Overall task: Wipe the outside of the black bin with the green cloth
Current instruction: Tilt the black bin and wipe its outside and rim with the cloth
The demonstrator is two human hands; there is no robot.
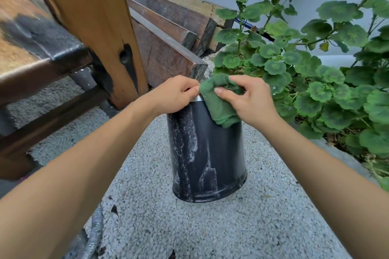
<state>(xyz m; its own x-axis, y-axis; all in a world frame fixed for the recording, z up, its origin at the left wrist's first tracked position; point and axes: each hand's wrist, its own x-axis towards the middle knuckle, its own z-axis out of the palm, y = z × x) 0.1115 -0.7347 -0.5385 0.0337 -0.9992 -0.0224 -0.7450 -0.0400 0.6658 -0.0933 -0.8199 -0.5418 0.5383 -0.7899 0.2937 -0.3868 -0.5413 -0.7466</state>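
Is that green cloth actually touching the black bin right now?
Touching. The head view shows the green cloth, held in the right hand, lying against the upper side of the black bin just below its rim, with no gap visible.

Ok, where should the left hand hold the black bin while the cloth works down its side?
Probably at the silver rim, from the left side, where the left hand already pinches it. The black bin stands upright on the gravel, and its streaked wall faces the camera, so a top-edge grip leaves that wall open to the green cloth in the right hand.
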